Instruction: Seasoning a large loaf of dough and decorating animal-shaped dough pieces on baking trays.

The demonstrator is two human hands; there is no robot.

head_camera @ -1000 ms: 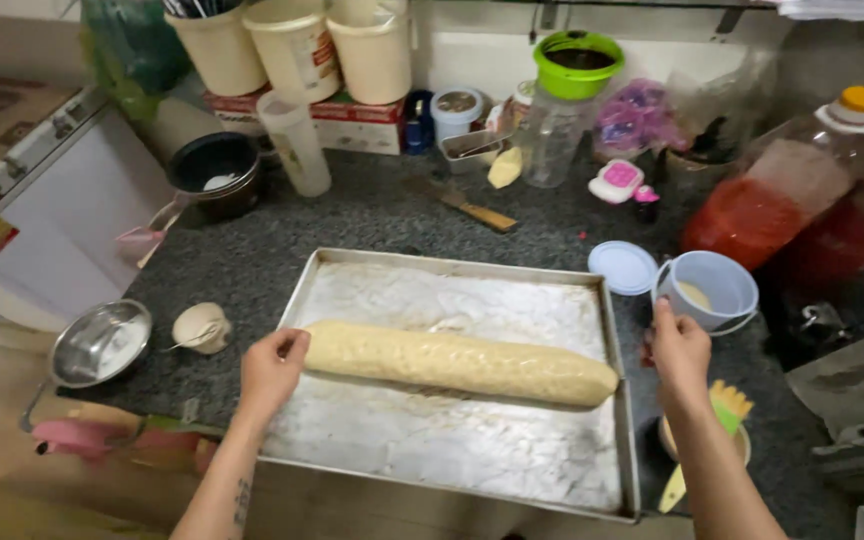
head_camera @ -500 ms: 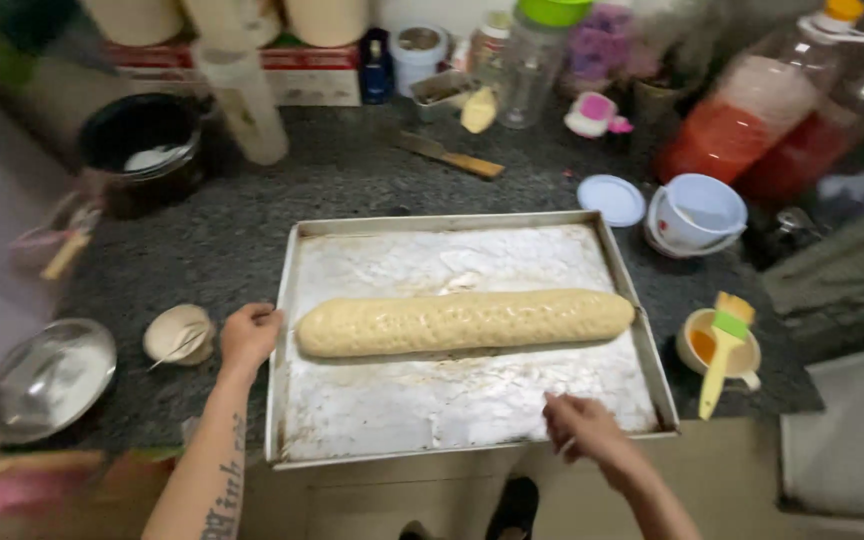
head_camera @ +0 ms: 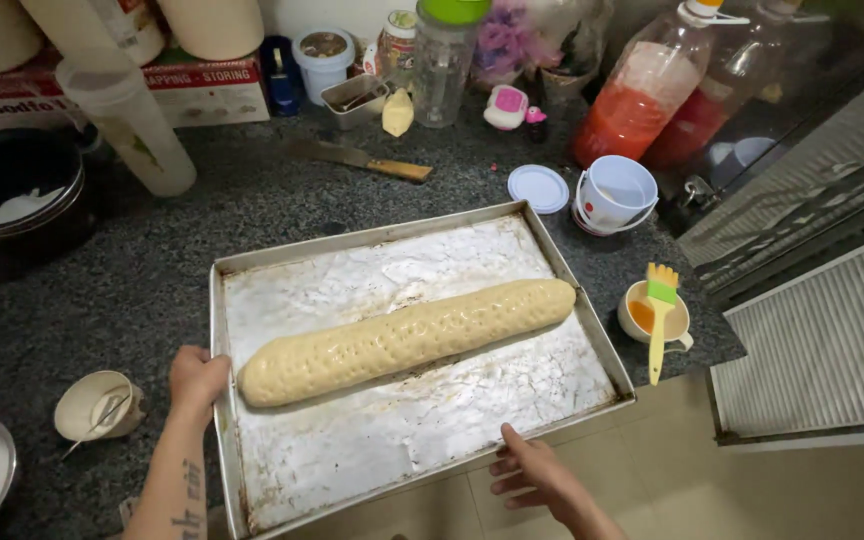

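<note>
A long log of pale dough (head_camera: 407, 340) lies slantwise on a worn metal baking tray (head_camera: 552, 382) on the dark granite counter. My left hand (head_camera: 197, 380) grips the tray's left rim near the dough's end. My right hand (head_camera: 534, 475) is under the tray's front edge where it overhangs the counter, fingers spread and touching the rim from below.
A small cup with a yellow-green pastry brush (head_camera: 658, 315) stands right of the tray. Behind it are a white cup (head_camera: 616, 193) and lid (head_camera: 538, 188), a knife (head_camera: 362, 158), red-filled bottles (head_camera: 624, 112), jars and a black pot (head_camera: 14, 190). A small bowl (head_camera: 97, 405) sits at the left.
My right hand has moved from the tray's right side to below its front edge. The tray now sits turned, its front right corner past the counter edge. The view has shifted right.
</note>
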